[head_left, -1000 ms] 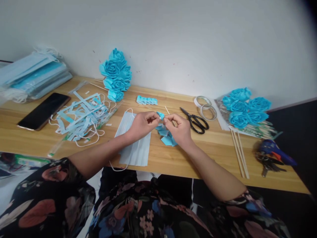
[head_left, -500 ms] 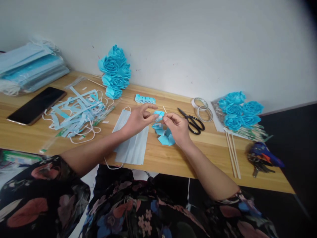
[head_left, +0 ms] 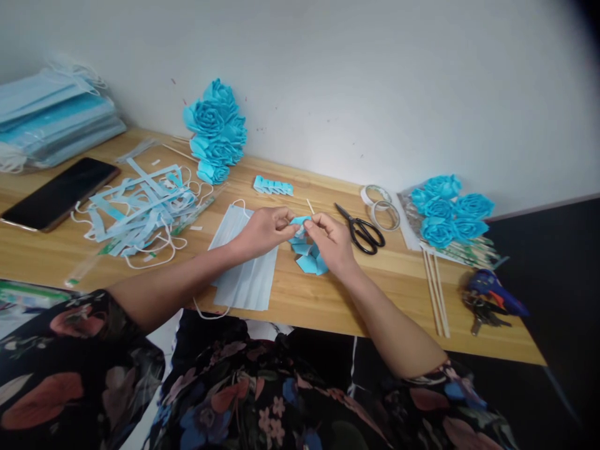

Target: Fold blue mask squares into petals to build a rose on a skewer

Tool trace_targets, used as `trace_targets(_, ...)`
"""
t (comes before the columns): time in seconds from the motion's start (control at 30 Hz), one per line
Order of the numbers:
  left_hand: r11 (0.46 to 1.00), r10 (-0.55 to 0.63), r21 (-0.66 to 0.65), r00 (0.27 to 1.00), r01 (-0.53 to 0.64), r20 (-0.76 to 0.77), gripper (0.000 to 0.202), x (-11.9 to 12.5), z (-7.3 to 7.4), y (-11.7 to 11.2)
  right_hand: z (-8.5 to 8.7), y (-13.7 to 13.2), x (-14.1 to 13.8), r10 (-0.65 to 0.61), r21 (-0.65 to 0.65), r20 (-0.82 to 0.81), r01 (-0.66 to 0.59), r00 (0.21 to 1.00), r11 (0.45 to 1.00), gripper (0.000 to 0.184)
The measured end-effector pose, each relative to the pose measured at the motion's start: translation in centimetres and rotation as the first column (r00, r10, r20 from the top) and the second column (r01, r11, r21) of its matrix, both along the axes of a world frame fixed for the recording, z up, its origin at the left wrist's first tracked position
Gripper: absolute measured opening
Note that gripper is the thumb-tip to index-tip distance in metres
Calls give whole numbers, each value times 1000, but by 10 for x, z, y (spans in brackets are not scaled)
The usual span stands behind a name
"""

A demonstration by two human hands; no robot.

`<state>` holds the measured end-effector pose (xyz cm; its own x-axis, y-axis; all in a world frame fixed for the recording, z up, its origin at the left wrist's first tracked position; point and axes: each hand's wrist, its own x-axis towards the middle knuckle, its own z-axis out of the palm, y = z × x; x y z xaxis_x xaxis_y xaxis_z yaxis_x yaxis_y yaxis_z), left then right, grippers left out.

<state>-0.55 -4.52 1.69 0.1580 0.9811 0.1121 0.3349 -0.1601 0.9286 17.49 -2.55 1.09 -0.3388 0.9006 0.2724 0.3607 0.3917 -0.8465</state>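
A small blue petal piece (head_left: 300,221) is pinched between my left hand (head_left: 267,231) and my right hand (head_left: 332,242), both with fingers closed on it. Just beyond the fingers sticks up the tip of a thin wooden stick (head_left: 309,205); its lower part is hidden. Below my hands, several cut blue petals (head_left: 307,264) lie on the table, partly covered by my right hand. Under my left forearm a pale blue face mask (head_left: 248,281) lies flat. A small stack of blue cut pieces (head_left: 273,186) rests behind my hands.
Black scissors (head_left: 360,230) and two tape rolls (head_left: 385,214) lie to the right, near blue flowers (head_left: 440,209), wooden sticks (head_left: 435,294) and keys (head_left: 480,312). Leftward are mask scraps (head_left: 135,206), a phone (head_left: 60,192), stacked masks (head_left: 56,119) and a flower bunch (head_left: 218,131).
My left hand has closed its fingers onto the blue piece, where the index finger was stretched out before. My right hand keeps its pinch. The view has shifted slightly.
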Motion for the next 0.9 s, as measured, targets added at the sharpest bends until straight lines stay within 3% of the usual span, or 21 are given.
trace_targets(0.2,999,-29,-29,993,33,115,19,-3,-6,6,0,4,3,24,-65,-82,-29,996,997,33)
trace_targets(0.33,999,25,-41,974,-16,225,23,-3,-6,8,-2,6,4,68,-123,-172,-90,983,988,31)
trace_targets(0.53,1000,2,-26,965,5,262,22,-2,-4,7,-5,5,3,27,-147,-51,-35,998,988,24)
trace_targets(0.7,966,142,205,987,-155,76,15,-6,-6,4,-4,5,3,-40,-127,-51,33,998,991,23)
trace_targets(0.9,903,190,426,947,-64,-259,13,-5,-14,5,-4,3,-2,-9,-91,-5,9,1000,996,20)
